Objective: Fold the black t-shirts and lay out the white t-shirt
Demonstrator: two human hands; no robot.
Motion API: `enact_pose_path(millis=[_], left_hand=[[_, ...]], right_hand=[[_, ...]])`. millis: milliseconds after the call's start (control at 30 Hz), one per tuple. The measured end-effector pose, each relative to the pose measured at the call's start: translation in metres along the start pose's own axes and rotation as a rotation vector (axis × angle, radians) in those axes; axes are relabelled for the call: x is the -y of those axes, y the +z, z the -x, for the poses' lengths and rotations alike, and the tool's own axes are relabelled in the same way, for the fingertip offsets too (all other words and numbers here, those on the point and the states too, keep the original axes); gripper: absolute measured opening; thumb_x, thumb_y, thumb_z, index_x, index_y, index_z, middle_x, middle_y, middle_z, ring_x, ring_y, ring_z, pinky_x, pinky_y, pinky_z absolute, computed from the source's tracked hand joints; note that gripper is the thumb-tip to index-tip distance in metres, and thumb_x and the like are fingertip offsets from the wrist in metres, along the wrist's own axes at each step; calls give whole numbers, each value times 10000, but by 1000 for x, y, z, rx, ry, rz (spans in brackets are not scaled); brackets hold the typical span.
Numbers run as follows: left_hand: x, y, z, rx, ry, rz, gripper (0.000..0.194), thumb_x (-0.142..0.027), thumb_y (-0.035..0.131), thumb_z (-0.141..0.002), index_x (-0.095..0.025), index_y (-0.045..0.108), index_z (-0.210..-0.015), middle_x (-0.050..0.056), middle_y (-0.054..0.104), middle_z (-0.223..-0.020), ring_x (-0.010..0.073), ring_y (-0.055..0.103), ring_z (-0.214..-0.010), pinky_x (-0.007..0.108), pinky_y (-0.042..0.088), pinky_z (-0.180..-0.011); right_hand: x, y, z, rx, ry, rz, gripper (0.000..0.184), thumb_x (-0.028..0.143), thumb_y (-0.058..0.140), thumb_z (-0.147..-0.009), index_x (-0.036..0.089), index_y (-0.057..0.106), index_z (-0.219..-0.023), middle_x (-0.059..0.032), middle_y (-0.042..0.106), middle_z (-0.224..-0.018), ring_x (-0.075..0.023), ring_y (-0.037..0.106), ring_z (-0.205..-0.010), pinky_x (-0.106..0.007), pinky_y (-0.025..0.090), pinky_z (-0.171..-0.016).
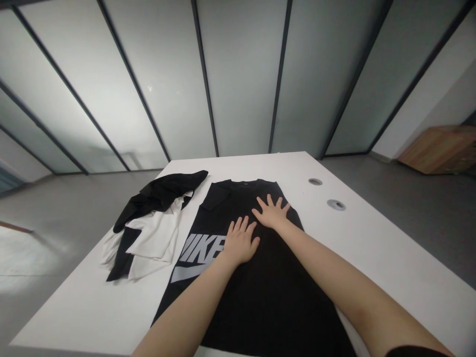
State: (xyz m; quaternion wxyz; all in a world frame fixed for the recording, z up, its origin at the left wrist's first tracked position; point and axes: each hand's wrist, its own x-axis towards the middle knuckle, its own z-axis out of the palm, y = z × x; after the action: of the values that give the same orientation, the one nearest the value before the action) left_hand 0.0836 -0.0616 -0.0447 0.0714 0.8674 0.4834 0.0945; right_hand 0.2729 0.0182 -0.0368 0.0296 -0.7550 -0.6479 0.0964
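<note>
A black T-shirt (pixel 256 292) with a grey printed logo lies flat on the white table (pixel 390 248), its collar pointing away from me and its sides folded inward. My left hand (pixel 240 242) rests palm down on the shirt's middle, fingers spread, just right of the logo. My right hand (pixel 272 211) lies flat on the shirt a little farther away, near the chest, fingers spread wide. Neither hand holds anything.
A crumpled heap of black and white clothes (pixel 152 225) lies on the table left of the shirt. Two round cable holes (pixel 336 204) sit in the tabletop at the right. Frosted glass panels stand behind the table. A wooden cabinet (pixel 439 148) is on the floor at far right.
</note>
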Motion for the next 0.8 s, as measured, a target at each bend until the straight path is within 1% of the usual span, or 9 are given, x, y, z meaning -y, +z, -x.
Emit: enact_pose_path(millis=[133, 233, 300, 367, 433, 467, 533, 667, 800], left_hand=[[0, 4, -12, -17, -49, 0, 633, -532, 431, -1058, -257, 456, -1627, 108, 333, -1755, 366, 270, -1624, 599, 211, -1324], [0, 4, -25, -13, -82, 7, 643, -543, 428, -1053, -252, 460, -1625, 114, 327, -1757, 371, 265, -1626, 607, 211, -1320], [0, 4, -33, -12, -103, 8, 649, -549, 423, -1051, -247, 464, -1624, 120, 324, -1757, 375, 262, -1627, 611, 211, -1318], [1, 4, -42, -15, -121, 8, 656, -553, 414, -1050, -243, 463, -1626, 125, 318, -1759, 380, 256, -1629, 616, 208, -1317], [3, 4, -50, -13, -137, 9, 667, -560, 401, -1050, -239, 457, -1631, 128, 306, -1763, 385, 246, -1631, 620, 202, -1317], [4, 5, -55, -9, -144, 10, 674, -562, 395, -1050, -234, 451, -1636, 129, 298, -1766, 387, 239, -1633, 622, 195, -1319], [6, 6, -64, 5, -159, 10, 691, -560, 392, -1048, -219, 431, -1648, 133, 282, -1771, 388, 224, -1637, 622, 180, -1322], [11, 6, -80, 9, -187, 12, 696, -541, 373, -1050, -215, 398, -1664, 132, 278, -1773, 387, 214, -1639, 633, 176, -1319], [19, 3, -94, 5, -174, 16, 656, -527, 359, -1059, -252, 422, -1650, 110, 303, -1767, 369, 230, -1639, 629, 199, -1311]], right_hand=[[0, -5, -14, -4, -40, 6, 792, 774, 326, -1016, 416, 257, -1718, -114, 114, -1817, -580, 92, -1600, -849, 45, -1171], [-1, -9, -24, -25, -94, 10, 763, 739, 356, -1031, 397, 299, -1711, -107, 160, -1810, -552, 118, -1606, -825, 73, -1192], [-2, -11, -30, -55, -139, -7, 703, 668, 363, -1061, 361, 364, -1693, -104, 223, -1796, -505, 159, -1614, -787, 113, -1218], [-1, -12, -32, -113, -173, -40, 606, 548, 339, -1099, 313, 469, -1642, -97, 310, -1767, -430, 212, -1618, -725, 145, -1253], [2, -13, -32, -183, -197, -69, 537, 438, 320, -1115, 277, 570, -1562, -85, 398, -1726, -366, 260, -1610, -667, 156, -1279], [4, -13, -30, -210, -201, -80, 518, 407, 324, -1114, 272, 599, -1531, -79, 428, -1708, -351, 278, -1605, -653, 158, -1285], [11, -13, -26, -224, -189, -99, 496, 395, 359, -1102, 274, 617, -1508, -75, 449, -1693, -363, 298, -1593, -663, 173, -1279], [21, -10, -12, -193, -129, -108, 522, 415, 382, -1082, 296, 580, -1550, -84, 398, -1723, -425, 285, -1587, -706, 190, -1253], [13, -4, -2, -116, -47, -58, 591, 478, 333, -1092, 309, 469, -1642, -101, 314, -1763, -437, 245, -1606, -689, 171, -1259]])
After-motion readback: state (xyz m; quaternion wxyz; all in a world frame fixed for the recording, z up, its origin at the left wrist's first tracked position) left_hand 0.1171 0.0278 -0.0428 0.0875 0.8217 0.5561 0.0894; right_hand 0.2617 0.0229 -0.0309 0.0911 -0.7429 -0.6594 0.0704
